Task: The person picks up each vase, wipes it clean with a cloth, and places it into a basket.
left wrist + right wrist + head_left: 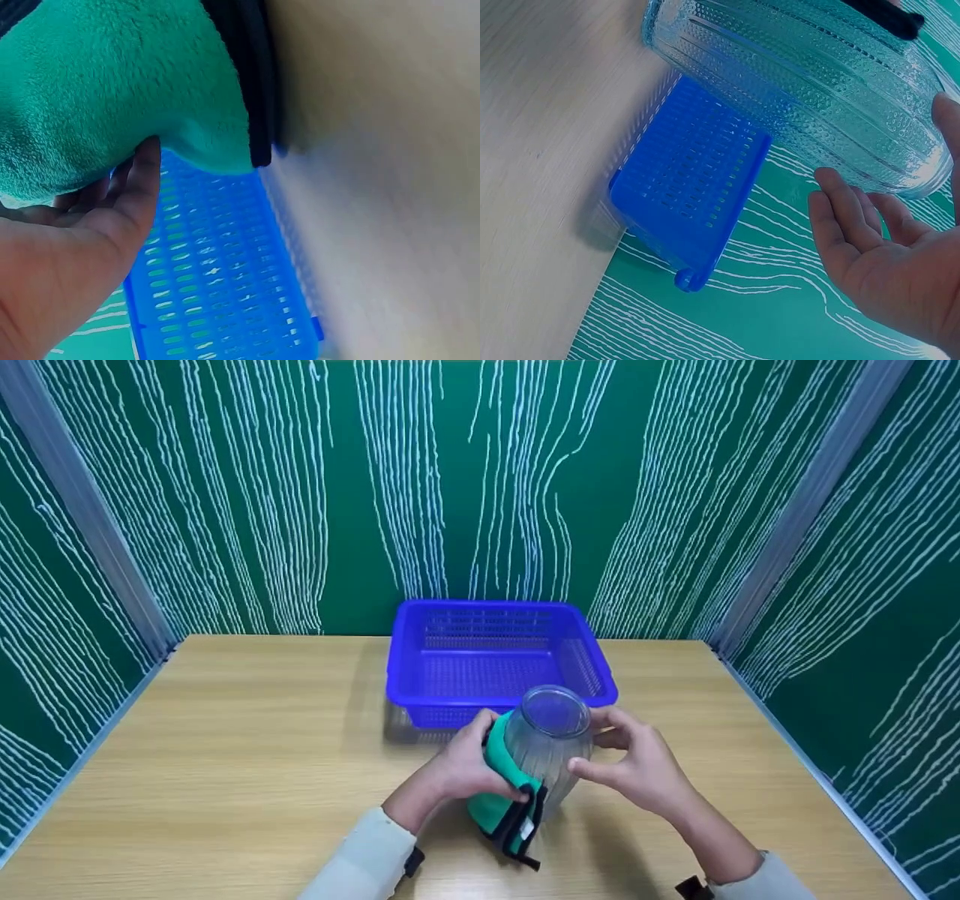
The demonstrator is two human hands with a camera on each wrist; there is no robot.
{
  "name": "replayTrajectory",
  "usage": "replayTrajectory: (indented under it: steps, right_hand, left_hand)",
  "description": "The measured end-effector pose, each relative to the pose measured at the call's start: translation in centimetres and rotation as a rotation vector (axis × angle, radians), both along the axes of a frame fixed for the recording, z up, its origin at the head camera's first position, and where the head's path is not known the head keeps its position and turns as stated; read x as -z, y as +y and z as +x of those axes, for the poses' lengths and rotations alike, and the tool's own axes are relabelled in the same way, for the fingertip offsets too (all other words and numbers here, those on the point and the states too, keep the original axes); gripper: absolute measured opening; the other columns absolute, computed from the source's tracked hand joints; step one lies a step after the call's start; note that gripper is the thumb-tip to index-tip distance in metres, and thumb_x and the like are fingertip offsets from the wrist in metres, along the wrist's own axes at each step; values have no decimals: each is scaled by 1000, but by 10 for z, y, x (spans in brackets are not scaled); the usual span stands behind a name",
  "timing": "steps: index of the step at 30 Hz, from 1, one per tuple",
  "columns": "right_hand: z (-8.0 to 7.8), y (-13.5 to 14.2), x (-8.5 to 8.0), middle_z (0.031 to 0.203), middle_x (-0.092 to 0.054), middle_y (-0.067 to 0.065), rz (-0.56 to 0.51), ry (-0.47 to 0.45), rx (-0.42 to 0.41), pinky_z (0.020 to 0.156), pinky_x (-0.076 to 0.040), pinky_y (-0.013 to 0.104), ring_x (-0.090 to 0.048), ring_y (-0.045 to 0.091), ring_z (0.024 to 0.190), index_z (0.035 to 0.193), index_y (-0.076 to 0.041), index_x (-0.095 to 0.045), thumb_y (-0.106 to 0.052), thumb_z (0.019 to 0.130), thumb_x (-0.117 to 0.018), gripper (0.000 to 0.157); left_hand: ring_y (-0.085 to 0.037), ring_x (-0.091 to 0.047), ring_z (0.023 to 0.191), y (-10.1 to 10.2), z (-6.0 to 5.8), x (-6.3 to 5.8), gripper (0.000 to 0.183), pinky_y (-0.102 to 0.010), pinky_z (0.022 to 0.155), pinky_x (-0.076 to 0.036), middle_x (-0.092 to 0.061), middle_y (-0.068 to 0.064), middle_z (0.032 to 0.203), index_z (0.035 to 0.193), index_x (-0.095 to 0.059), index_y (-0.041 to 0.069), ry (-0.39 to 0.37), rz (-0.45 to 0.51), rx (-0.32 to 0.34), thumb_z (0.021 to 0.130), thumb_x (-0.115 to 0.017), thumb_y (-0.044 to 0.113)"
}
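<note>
A clear ribbed glass vase (551,754) is nearly upright in front of the basket, its round end facing up. A fluffy green cloth (496,810) with black edging and a small white label wraps its left side. My left hand (469,765) grips the cloth against the glass, thumb in front and fingers behind. From the right, my right hand (637,769) holds the vase between thumb and fingertips near its upper end. In the right wrist view, dotted texture and long ribs show on the vase (810,90), with the fingertips right at its side.
A blue plastic basket (405,694) with perforated walls stands on the wooden table (262,750), just beyond the hands. Green panels (600,502) with white wavy lines enclose the back and sides, with metal posts at the corners.
</note>
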State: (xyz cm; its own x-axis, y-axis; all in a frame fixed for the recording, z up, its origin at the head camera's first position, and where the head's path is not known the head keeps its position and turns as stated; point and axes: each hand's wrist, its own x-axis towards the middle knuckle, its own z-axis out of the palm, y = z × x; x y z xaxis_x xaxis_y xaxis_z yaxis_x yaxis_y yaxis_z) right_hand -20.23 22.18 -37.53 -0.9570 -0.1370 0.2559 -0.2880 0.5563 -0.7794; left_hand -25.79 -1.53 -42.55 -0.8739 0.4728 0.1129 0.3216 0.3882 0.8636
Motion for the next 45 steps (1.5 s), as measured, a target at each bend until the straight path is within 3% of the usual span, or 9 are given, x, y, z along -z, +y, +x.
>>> replayTrajectory:
  steps: [7, 14, 19, 31, 45]
  right_hand:
    - [0, -2, -3, 101, -59, -2, 9, 10, 1, 70, -51, 27, -61, 17, 90, 106, -22, -56, -38, 58, -78, 55]
    - [12, -13, -22, 102, -59, 3, 30, -2, 10, 70, -51, 28, -60, 22, 91, 108, -12, -56, -24, 61, -79, 54]
    - [16, -16, -29, 102, -59, 3, 40, -11, 11, 70, -51, 27, -60, 22, 90, 108, -11, -55, -23, 62, -78, 53]
    - [0, -2, -3, 100, -59, 0, 16, -13, 13, 66, -51, 26, -61, 18, 91, 105, -22, -56, -37, 56, -79, 57]
    - [0, 0, -1, 104, -58, -1, 19, -21, 10, 67, -51, 28, -60, 18, 93, 108, -22, -55, -37, 57, -79, 59]
  left_hand:
    - [-10, -50, 89, 1, 0, 7, 81, -30, 77, -41, -53, 11, 97, 100, -42, 28, 30, -38, -10, 34, -86, 43]
    - [-9, -49, 88, 2, -2, 17, 82, -27, 74, -43, -52, 11, 95, 99, -40, 28, 37, -114, -14, 33, -85, 47]
    - [-9, -49, 86, 3, -3, 19, 83, -26, 73, -43, -51, 11, 94, 99, -41, 28, 38, -172, -19, 32, -83, 52]
    - [-9, -48, 81, 4, -2, 22, 83, -25, 67, -42, -51, 10, 90, 98, -43, 24, 58, -261, -24, 32, -82, 54]
    - [-10, -48, 80, 5, -3, 23, 82, -26, 67, -42, -50, 10, 88, 99, -44, 26, 18, -323, -35, 31, -83, 52]
